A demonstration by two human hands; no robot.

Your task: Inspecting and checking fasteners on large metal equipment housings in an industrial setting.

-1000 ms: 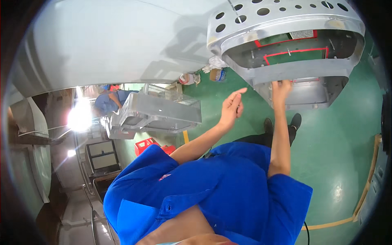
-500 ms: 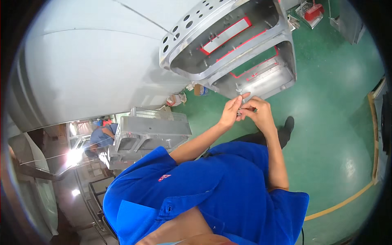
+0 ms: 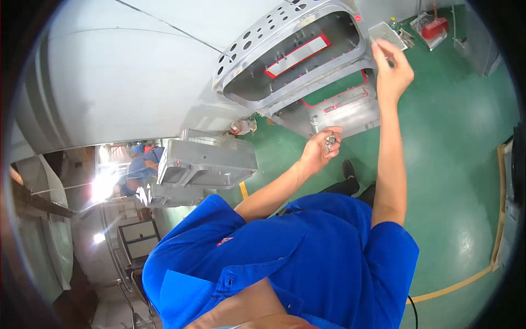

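My right hand [image 3: 390,70] has risen to the grey metal housing's [image 3: 307,66] far rim, fingers pinched together; my left hand [image 3: 322,147] cups small silver fasteners [image 3: 330,141].

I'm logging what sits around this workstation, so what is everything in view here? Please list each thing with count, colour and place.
metal housing: one, silver-grey with red-edged panels and a row of round holes, overhead at top centre
large curved panel: one, pale grey, upper left
ribbed metal casing: one, grey, left of centre
small fasteners: a few, silvery, in the left hand's palm; exact count unclear
floor: green, with a yellow line at lower right
red item: one, on the floor, top right; kind unclear
other person: one, in blue, far left
blue shirt: one, worn by the person, bottom centre
left hand: cupped, holding the fasteners, centre
right hand: raised to the housing's right edge, fingers pinched together
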